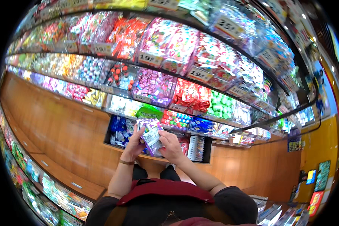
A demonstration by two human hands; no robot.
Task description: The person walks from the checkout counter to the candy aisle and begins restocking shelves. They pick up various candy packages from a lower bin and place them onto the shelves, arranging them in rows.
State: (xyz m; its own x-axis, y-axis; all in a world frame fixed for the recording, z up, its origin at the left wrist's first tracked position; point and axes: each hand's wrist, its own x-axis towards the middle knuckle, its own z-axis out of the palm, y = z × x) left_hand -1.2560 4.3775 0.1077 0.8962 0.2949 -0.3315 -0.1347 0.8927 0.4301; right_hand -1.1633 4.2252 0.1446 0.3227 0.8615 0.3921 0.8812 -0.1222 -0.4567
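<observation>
Both hands hold a bunch of white-and-purple plastic packets [152,134] above an open drawer [157,158]. My left hand [134,144] grips the left edge, thumb towards the front face. My right hand [171,144] is on the right edge, its fingers bent against the packets. Inside the drawer, blue packets [118,127] lie on the left. Red packets [184,143] show beside my right hand, and a white box of stacked packs [196,148] stands at the right end. The packets and my hands hide the drawer's middle.
Tiered shelves of wrapped sweets [155,83] rise ahead, with price tags along their edges. A green bag [149,113] sits on the lowest tier, just behind the packets. A black metal rail [282,114] juts out at right. Another sweets shelf [65,197] stands at lower left.
</observation>
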